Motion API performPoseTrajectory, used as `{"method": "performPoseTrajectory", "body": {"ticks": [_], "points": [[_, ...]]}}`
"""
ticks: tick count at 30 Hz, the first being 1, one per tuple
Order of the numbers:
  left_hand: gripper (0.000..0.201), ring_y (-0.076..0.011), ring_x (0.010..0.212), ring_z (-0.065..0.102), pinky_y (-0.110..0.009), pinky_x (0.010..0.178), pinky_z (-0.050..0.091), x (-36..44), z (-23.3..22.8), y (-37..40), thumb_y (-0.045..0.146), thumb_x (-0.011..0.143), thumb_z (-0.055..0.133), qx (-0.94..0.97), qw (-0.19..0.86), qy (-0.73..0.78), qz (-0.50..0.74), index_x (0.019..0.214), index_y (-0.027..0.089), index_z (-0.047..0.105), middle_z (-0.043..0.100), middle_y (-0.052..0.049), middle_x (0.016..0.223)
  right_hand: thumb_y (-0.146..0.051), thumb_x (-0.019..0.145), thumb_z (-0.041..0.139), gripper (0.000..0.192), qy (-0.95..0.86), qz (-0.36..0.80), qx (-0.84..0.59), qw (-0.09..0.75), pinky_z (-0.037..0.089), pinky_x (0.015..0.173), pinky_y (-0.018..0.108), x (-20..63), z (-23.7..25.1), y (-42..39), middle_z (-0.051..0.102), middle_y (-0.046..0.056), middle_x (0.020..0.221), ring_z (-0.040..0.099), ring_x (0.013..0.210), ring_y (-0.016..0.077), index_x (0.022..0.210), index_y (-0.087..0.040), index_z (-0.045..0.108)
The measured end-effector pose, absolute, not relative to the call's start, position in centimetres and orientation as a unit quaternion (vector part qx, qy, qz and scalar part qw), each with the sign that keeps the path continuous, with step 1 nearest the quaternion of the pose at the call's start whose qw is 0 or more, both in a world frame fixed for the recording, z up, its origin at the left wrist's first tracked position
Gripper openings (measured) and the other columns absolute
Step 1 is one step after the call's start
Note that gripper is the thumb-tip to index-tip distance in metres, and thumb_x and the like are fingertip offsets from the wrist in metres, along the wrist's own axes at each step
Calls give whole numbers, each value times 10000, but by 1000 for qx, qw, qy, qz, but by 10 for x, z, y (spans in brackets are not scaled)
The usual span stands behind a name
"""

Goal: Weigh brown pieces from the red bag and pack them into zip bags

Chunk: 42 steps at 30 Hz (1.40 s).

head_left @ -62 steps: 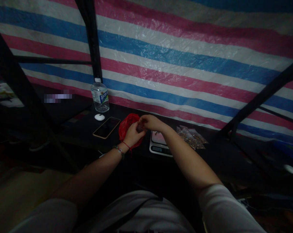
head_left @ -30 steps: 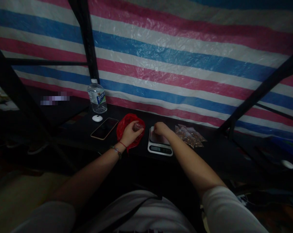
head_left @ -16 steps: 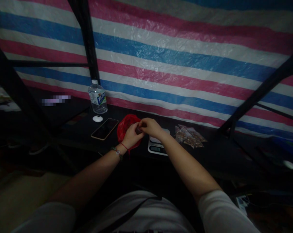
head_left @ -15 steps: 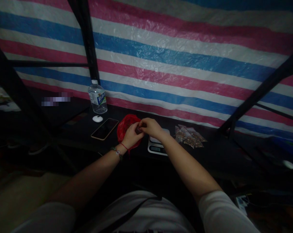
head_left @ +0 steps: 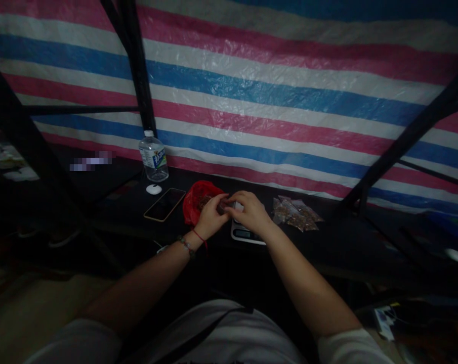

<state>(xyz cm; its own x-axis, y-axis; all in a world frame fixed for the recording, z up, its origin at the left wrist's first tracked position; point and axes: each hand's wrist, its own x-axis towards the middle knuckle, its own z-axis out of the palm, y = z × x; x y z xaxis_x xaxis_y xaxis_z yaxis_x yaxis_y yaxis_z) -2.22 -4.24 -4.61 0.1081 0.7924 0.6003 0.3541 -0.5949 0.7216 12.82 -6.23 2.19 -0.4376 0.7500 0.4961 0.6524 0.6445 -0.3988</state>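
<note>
Packet, apparently thin plastic, partly hidden, pinched between curled left hand and right hand, between red bag and scale. Looks light, soft, probably slippery; best held by the edges. Farther right, filled sachets; farther left, phone.

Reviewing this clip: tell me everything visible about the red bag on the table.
The red bag looks like thin, glossy, crinkled plastic. It sits slumped on the dark table, mouth open upward, with small brownish pieces showing inside. It lies between the phone and the scale. The left hand covers part of its near right side; whether they touch, I cannot tell. No lettering can be made out on it.
</note>
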Motion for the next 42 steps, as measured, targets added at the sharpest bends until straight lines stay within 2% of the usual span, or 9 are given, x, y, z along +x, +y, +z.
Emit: {"method": "performPoseTrajectory", "body": {"ticks": [5, 9, 14, 18, 21, 24, 28, 38, 42], "points": [[555, -238, 1036, 587, -399, 941, 448, -9, -43, -59, 238, 669, 701, 729, 261, 371, 513, 1193, 175, 528, 614, -96, 1124, -199, 792, 609, 80, -831, 66, -432, 345, 381, 954, 401, 151, 14, -84, 594, 73, 1107, 513, 1082, 226, 796, -208, 688], [762, -236, 1047, 591, -376, 909, 462, -5, -42, -65, 325, 658, 749, 684, 461, 283, 489, 1311, 157, 393, 598, -130, 1157, -195, 850, 519, 115, -805, 58, -406, 429, 369, 989, 412, 171, 18, -98, 543, 99, 1189, 482, 1151, 222, 872, -198, 632], [486, -183, 849, 631, -310, 785, 482, -9, -41, -67, 377, 685, 729, 676, 614, 238, 331, 1069, 120, 576, 669, -83, 962, -214, 859, 505, 105, -801, 100, -385, 447, 416, 944, 389, 185, 24, -104, 565, 94, 1147, 522, 1104, 209, 826, -198, 603], [359, -133, 628, 589, -259, 629, 459, -8, -41, -67, 377, 691, 720, 685, 608, 277, 291, 906, 106, 623, 652, -23, 719, -283, 832, 549, 120, -734, 193, -419, 498, 479, 831, 350, 186, 13, -100, 571, 91, 1155, 579, 990, 190, 901, -201, 603], [341, -126, 619, 584, -241, 607, 448, -7, -39, -68, 370, 687, 719, 689, 584, 298, 309, 884, 105, 633, 656, -20, 713, -337, 718, 676, 383, -654, 321, -450, 517, 501, 690, 297, 186, 2, -95, 618, 77, 1081, 616, 794, 159, 1062, -206, 574], [330, -143, 657, 604, -244, 628, 454, -5, -37, -70, 374, 695, 708, 713, 548, 315, 304, 878, 103, 659, 678, -36, 737, -377, 672, 705, 313, -623, 400, -457, 493, 476, 618, 264, 187, -5, -90, 660, 34, 814, 601, 686, 149, 897, -170, 636], [340, -179, 756, 631, -264, 693, 469, -5, -36, -70, 400, 732, 663, 736, 508, 316, 316, 893, 102, 690, 706, -63, 824, -408, 679, 694, 252, -612, 410, -459, 496, 429, 561, 239, 188, -9, -87, 619, -2, 631, 550, 578, 123, 699, -161, 647], [321, -180, 782, 638, -274, 730, 480, -5, -37, -67, 381, 738, 668, 715, 515, 318, 349, 888, 98, 690, 710, -76, 859, -367, 654, 726, 276, -645, 442, -439, 442, 477, 646, 285, 188, -16, -83, 702, 45, 777, 624, 680, 168, 830, -155, 710], [331, -174, 744, 638, -285, 708, 494, -5, -40, -65, 380, 722, 691, 690, 534, 316, 373, 884, 92, 677, 704, -85, 838, -342, 663, 716, 216, -655, 414, -458, 435, 462, 623, 285, 190, -19, -81, 695, 47, 717, 615, 639, 166, 758, -149, 715]]}}
